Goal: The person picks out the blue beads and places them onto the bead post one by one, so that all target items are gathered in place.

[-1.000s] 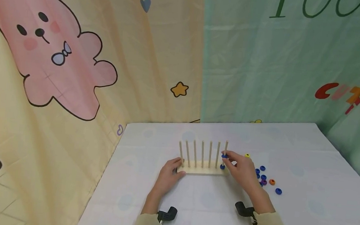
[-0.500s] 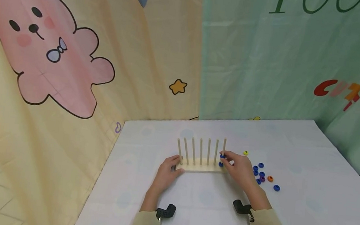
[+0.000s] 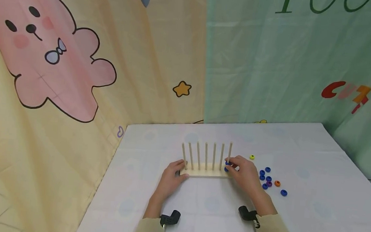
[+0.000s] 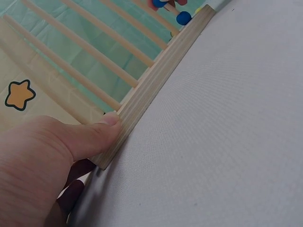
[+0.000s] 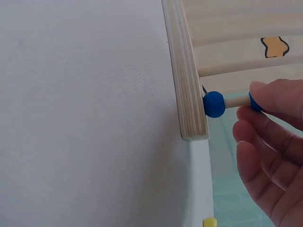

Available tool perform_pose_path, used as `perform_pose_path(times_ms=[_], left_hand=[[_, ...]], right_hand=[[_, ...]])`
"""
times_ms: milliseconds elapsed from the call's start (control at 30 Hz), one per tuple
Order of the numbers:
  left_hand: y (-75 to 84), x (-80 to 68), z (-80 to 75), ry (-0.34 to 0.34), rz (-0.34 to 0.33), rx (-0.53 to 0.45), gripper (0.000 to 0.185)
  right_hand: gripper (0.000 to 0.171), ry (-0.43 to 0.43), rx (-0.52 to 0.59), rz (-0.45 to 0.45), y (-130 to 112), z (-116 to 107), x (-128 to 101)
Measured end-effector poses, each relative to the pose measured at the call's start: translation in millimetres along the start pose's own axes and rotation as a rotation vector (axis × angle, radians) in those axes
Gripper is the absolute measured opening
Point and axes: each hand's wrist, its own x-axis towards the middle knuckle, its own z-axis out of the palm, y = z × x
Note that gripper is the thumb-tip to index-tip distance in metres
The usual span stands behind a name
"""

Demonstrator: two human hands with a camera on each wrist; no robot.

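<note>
Fingers (image 5: 265, 94) of right hand (image 3: 244, 174): curled, pinching a small round blue bead (image 5: 254, 103) with thumb above and forefinger below, low on the rightmost thin wooden peg (image 3: 229, 153). Threaded on that peg, just above a second blue bead (image 5: 214, 104) seated against the base. Other fingers loosely bent underneath, holding nothing.

Left hand (image 3: 171, 175) at the far end of the pale plywood peg rack (image 3: 205, 173), lower centre of the head view: thumb (image 4: 94, 137) pressed on the front edge of the base, remaining fingers mostly hidden past the corner, apparently wrapped round it as a brace.

Likely handling of the bead: light, hard, smooth, prone to roll or slip from a loose pinch, not fragile. Best taken by the rim at two opposite sides, hole left free for the peg. Pegs slender, probably a little springy, so better loaded straight down than sideways. Rack light enough to slide on the cloth, hence worth steadying at the base, not by the pegs.

Right of the rack, on the white cloth-covered counter (image 3: 301, 152): loose blue beads (image 3: 268, 175), one yellow bead (image 3: 251, 157), one orange bead (image 3: 277, 183).
</note>
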Motion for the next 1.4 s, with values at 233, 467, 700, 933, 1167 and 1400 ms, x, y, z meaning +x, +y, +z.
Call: perform_pose_path(times_ms=[233, 467, 700, 933, 1167, 1400], left_hand=[[-1.5, 2.0, 2.4, 0.003, -0.003, 0.005, 0.053], [-3.0, 1.9, 2.3, 0.014, 0.008, 0.007, 0.053], [-4.2, -0.2, 2.0, 0.007, -0.003, -0.002, 0.053], [-1.7, 1.6, 0.7, 0.001, -0.006, 0.003, 0.054], [-3.1, 4.1, -2.5, 0.003, 0.021, 0.014, 0.054], [-3.9, -0.9, -0.8, -0.012, 0.003, -0.024, 0.055]], right_hand=[[0.021, -0.039, -0.007, 0.019, 0.6, -1.8, -0.1], [0.021, -0.078, -0.003, 0.050, 1.9, 1.9, -0.3], [0.019, -0.075, 0.000, 0.053, 2.1, 5.0, -1.9], [0.019, -0.068, 0.002, 0.057, 1.4, 3.4, -1.4], [0.021, -0.058, -0.017, 0.051, 0.1, 3.9, 2.8], [0.039, -0.166, -0.029, 0.174, -1.1, -2.9, 0.0]])
